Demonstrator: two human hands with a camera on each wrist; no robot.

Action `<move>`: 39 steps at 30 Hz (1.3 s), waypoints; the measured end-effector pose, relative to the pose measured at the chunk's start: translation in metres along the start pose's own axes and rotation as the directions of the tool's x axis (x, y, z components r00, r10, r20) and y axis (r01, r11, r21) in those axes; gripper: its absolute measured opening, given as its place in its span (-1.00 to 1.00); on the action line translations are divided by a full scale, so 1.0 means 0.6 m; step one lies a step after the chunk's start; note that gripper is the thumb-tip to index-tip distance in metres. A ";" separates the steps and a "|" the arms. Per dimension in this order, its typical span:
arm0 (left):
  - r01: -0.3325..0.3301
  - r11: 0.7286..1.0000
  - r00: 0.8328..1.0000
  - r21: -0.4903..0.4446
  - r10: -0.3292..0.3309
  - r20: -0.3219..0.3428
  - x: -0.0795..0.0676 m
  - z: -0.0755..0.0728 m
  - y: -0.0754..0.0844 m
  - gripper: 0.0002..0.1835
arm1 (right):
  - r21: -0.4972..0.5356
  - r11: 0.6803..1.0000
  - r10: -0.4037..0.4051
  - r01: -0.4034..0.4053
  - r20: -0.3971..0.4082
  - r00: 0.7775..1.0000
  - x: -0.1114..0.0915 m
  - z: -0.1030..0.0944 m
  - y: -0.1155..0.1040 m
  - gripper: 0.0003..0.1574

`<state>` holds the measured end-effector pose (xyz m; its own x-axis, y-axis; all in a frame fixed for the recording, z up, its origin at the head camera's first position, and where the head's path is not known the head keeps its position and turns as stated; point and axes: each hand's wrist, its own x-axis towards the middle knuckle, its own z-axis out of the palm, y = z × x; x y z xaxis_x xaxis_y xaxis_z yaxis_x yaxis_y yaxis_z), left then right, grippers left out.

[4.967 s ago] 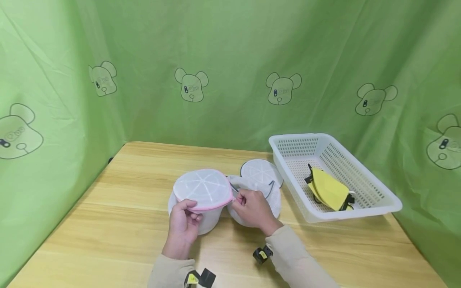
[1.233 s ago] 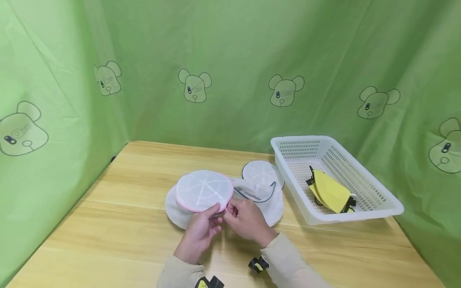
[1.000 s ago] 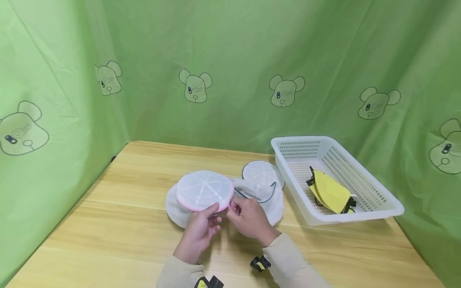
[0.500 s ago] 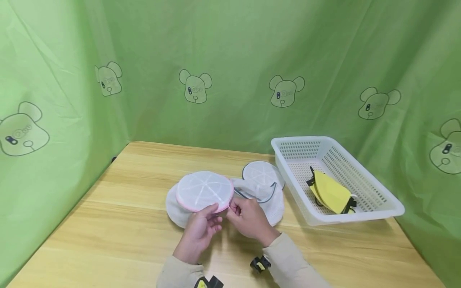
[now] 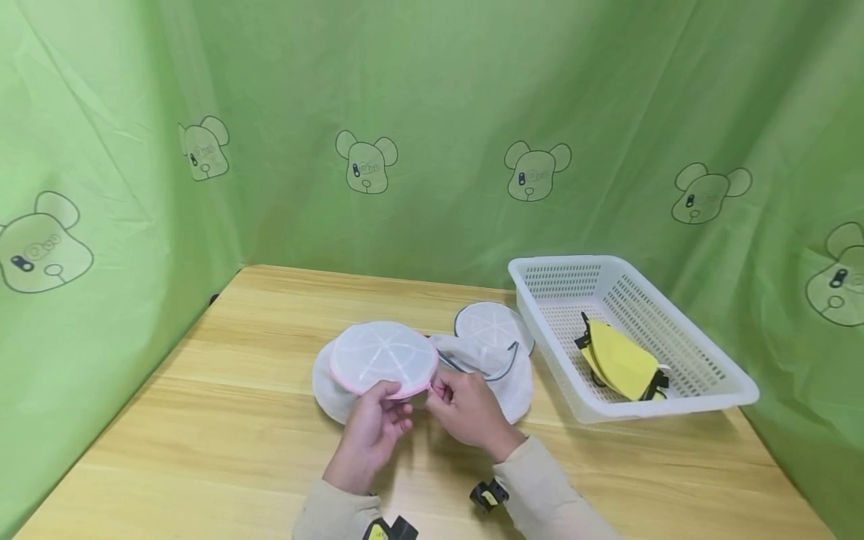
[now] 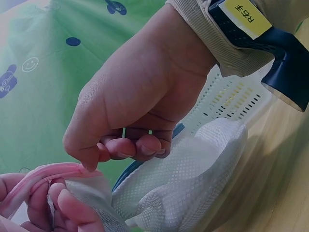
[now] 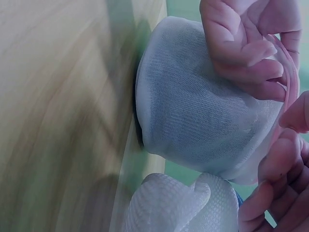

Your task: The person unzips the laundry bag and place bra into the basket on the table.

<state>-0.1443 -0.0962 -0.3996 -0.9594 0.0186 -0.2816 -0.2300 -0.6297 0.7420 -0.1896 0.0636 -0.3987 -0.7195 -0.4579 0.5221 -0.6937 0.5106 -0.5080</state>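
A round white mesh laundry bag (image 5: 378, 352) with a pink zip edge stands on the table, its lid facing up. My left hand (image 5: 373, 433) grips its near rim, thumb on top of the lid and fingers under the edge. At the rim's right side, my right hand (image 5: 472, 411) pinches the pink zip at the zipper pull; the pull itself is mostly hidden by the fingertips. In the right wrist view the bag's mesh side (image 7: 193, 106) is rounded out. Just right of it lies a second mesh laundry bag (image 5: 514, 390), dark-edged and slumped, with its round lid (image 5: 489, 322) folded back.
A white slotted plastic basket (image 5: 553, 375) stands at the right of the wooden table (image 5: 202, 420), close beside the second bag's lid. Inside it are yellow folded items (image 5: 621, 360) with black straps. Green curtains (image 5: 432, 225) enclose the back and sides.
Since five seconds ago, both hands have moved nearer the bag's front right, and its pulled-out right corner has become rounded. In the last half second, my left thumb has shifted slightly left.
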 end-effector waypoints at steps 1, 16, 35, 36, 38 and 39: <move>0.000 1.000 1.000 -0.001 0.000 -0.003 0.000 0.000 0.000 -0.93 | -0.003 1.000 0.000 -0.001 -0.001 1.000 0.000 0.000 0.000 -0.70; -0.013 0.998 0.998 -0.058 0.009 -0.066 0.008 -0.001 0.003 -0.79 | -0.026 1.000 0.007 -0.008 -0.013 1.000 -0.001 -0.001 0.006 -0.69; -0.022 0.997 0.997 -0.071 0.016 -0.076 0.008 -0.003 0.006 -0.84 | -0.028 0.999 0.037 -0.037 -0.013 0.999 0.000 -0.005 0.007 -0.71; -0.023 0.997 0.997 -0.072 0.017 -0.077 0.008 -0.002 0.006 -0.85 | -0.029 0.999 0.023 -0.024 -0.024 0.999 -0.001 -0.004 0.008 -0.72; -0.023 0.997 0.997 -0.074 0.017 -0.079 0.008 -0.002 0.007 -0.85 | -0.029 0.999 0.015 -0.016 -0.034 0.999 -0.001 -0.003 0.010 -0.73; -0.024 0.997 0.997 -0.073 0.019 -0.077 0.008 -0.002 0.007 -0.86 | -0.031 0.999 0.014 -0.015 -0.035 0.999 -0.001 -0.003 0.011 -0.73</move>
<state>-0.1496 -0.0998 -0.3989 -0.9481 -0.0526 -0.3136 -0.1941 -0.6854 0.7019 -0.1935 0.0683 -0.4013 -0.7275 -0.4253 0.5383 -0.6814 0.5397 -0.4945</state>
